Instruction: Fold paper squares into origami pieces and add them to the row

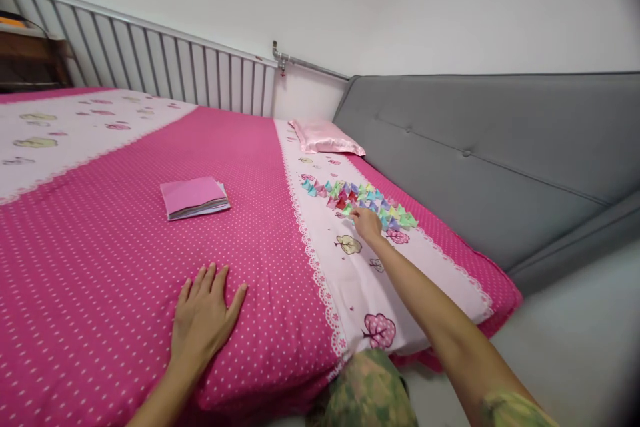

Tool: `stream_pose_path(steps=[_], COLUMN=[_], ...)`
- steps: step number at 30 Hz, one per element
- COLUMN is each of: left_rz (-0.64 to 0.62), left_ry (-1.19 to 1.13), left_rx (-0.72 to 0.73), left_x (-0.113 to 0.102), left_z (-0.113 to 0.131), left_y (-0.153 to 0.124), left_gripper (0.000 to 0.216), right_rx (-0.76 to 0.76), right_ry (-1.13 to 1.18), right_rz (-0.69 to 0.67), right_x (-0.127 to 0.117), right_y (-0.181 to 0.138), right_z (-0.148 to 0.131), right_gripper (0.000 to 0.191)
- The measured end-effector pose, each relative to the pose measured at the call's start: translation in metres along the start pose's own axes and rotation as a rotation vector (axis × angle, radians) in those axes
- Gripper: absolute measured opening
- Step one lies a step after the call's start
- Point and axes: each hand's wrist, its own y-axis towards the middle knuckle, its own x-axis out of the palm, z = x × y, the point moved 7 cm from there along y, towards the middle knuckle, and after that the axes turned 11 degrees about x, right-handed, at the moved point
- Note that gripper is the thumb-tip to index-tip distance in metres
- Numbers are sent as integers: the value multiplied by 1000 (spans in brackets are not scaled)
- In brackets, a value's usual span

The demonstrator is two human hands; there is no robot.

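Observation:
My left hand lies flat on the pink dotted bedspread, fingers spread, holding nothing. Farther right, my right hand reaches to the near edge of a group of small folded paper pieces in several colours. Its thumb and index finger are pinched at a light green folded paper piece; the hand hides part of the group behind it. Left of the group, a stack of paper sheets with a pink sheet on top lies on the bedspread, touched by neither hand.
A shiny pink pillow lies beyond the paper pieces. The grey padded headboard rises along the right side. A white radiator runs along the back wall, with a pipe at its right end. My knee touches the bed's front edge.

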Motion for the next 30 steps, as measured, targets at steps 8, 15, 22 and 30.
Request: stream_pose_path(steps=[8,15,22,30], left_rz=[9,10,32,68], left_ry=[59,99,77,-22], left_rx=[-5,12,-2,-31], left_x=[5,4,3,-7], left_z=[-4,-3,-3,1], left_y=[0,1,-1,-6], left_gripper=[62,59,57,53], right_rx=[27,43,-35,-469], right_ry=[-56,-15,84,133], right_rz=[-90,-33,73,-109], right_x=[44,49,17,34], right_y=[32,35,-41,-161], right_z=[-7,-2,1,-35], right_gripper=[22,22,36,27])
